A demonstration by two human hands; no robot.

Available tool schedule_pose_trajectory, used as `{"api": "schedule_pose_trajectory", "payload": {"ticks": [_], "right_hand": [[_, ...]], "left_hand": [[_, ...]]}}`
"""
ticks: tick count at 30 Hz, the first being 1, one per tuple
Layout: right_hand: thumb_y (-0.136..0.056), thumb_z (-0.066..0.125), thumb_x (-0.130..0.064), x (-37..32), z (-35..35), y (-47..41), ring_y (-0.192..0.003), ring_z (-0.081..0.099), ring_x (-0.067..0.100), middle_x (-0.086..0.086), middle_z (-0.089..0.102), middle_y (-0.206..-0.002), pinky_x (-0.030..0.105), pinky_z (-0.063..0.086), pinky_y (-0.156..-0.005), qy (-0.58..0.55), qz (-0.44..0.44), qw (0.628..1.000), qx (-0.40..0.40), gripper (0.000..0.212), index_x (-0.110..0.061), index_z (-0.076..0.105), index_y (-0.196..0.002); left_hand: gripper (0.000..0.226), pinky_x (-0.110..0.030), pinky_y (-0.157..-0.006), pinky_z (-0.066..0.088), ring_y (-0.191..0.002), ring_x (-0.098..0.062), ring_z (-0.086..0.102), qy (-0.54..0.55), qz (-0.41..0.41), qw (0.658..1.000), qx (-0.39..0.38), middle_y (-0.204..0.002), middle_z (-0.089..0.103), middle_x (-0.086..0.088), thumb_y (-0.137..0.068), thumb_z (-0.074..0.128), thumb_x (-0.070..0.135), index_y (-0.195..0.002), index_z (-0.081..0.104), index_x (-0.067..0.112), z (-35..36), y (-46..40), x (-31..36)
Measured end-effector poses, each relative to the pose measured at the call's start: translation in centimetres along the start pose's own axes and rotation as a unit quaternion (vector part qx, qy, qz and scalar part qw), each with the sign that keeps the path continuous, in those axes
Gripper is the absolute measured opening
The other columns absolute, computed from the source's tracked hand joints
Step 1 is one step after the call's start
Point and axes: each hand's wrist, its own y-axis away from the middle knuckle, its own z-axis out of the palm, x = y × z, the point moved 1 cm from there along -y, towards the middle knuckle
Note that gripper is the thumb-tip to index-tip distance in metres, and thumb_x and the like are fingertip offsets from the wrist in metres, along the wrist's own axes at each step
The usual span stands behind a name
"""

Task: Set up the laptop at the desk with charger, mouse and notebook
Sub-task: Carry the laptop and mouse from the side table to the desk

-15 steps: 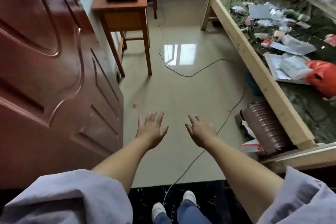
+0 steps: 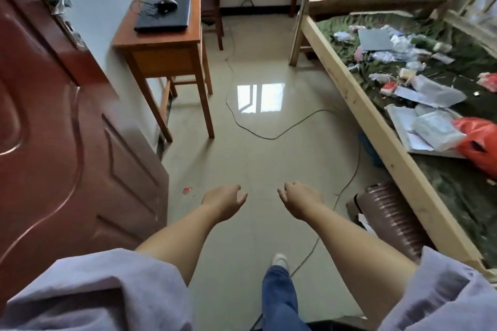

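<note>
A closed black laptop (image 2: 172,20) lies on a small wooden desk (image 2: 139,47) against the left wall, far ahead of me. A black mouse (image 2: 167,4) with its thin cord rests on the laptop's lid. My left hand (image 2: 224,200) and my right hand (image 2: 300,199) hang in front of me over the tiled floor, both empty, fingers loosely curled and apart. No charger or notebook can be told for sure from here.
An open red-brown door (image 2: 53,129) stands close on my left. A wooden bed frame (image 2: 376,126) littered with papers and a red bag (image 2: 476,142) runs along the right. A cable (image 2: 269,137) snakes over the floor; a brown ribbed bin (image 2: 390,220) lies by the bed.
I have stepped forward through the doorway, so the desk looks nearer. Both hands' fingers have curled down from a spread pose. One foot is now forward.
</note>
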Motion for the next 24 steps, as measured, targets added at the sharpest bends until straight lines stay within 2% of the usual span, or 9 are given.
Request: {"api": "schedule_pose_trajectory", "payload": {"ticks": [1,4,12,15,21,24], "right_hand": [[-0.097,0.023,-0.04,0.9,-1.2,-1.8,-0.106,0.056,0.031,0.012,0.056,-0.117,0.039,0.045,-0.082,-0.001,0.0,1.0,0.002,0.042,-0.012,0.052,-0.11],[-0.096,0.023,-0.039,3.5,-4.4,-7.0,-0.103,0.056,0.031,0.011,0.056,-0.114,0.039,0.045,-0.081,-0.003,-0.007,1.0,0.004,0.041,-0.012,0.052,-0.106],[-0.097,0.022,-0.043,7.2,-10.8,-20.1,-0.108,0.055,0.03,0.01,0.056,-0.119,0.039,0.045,-0.086,0.029,-0.044,0.999,-0.013,0.045,-0.014,0.052,-0.112],[-0.097,0.022,-0.044,6.9,-12.9,-25.9,-0.109,0.055,0.03,0.011,0.057,-0.12,0.038,0.044,-0.086,0.034,-0.069,0.997,-0.015,0.046,-0.013,0.052,-0.113],[-0.098,0.02,-0.04,7.5,-18.7,-40.2,-0.111,0.054,0.029,0.011,0.055,-0.12,0.039,0.045,-0.085,0.06,-0.076,0.995,-0.021,0.045,-0.012,0.051,-0.115],[-0.098,0.019,-0.038,8.1,-22.0,-46.9,-0.109,0.055,0.029,0.013,0.056,-0.117,0.037,0.045,-0.082,0.072,-0.07,0.995,-0.024,0.044,-0.012,0.052,-0.113]], "left_hand": [[0.046,-0.038,-0.081,0.044,-0.11,-0.031,0.058,0.008,-0.006,1.0,0.002,-0.123,0.062,-0.01,-0.095,0.031,0.047,-0.12,0.053,0.015,-1.1,-1.9,0.7],[0.045,-0.041,-0.088,0.049,-0.105,-0.032,0.059,0.042,-0.008,0.999,0.0,-0.117,0.064,-0.013,-0.095,0.032,0.046,-0.115,0.054,0.013,-4.4,-7.6,3.1],[0.046,-0.044,-0.09,0.05,-0.105,-0.033,0.059,0.058,-0.02,0.998,0.0,-0.118,0.064,-0.013,-0.095,0.032,0.046,-0.115,0.055,0.012,-10.5,-20.8,7.8],[0.046,-0.041,-0.087,0.05,-0.106,-0.032,0.059,0.062,-0.027,0.998,0.008,-0.119,0.064,-0.012,-0.095,0.032,0.047,-0.117,0.055,0.013,-12.7,-26.4,7.7],[0.044,-0.033,-0.071,0.042,-0.103,-0.031,0.06,0.067,-0.042,0.997,0.028,-0.116,0.065,-0.011,-0.095,0.033,0.047,-0.111,0.057,0.014,-18.4,-39.6,4.7],[0.046,-0.034,-0.076,0.045,-0.106,-0.031,0.06,0.074,-0.048,0.996,0.022,-0.119,0.064,-0.01,-0.095,0.031,0.047,-0.114,0.057,0.014,-22.5,-46.0,3.5]]}}
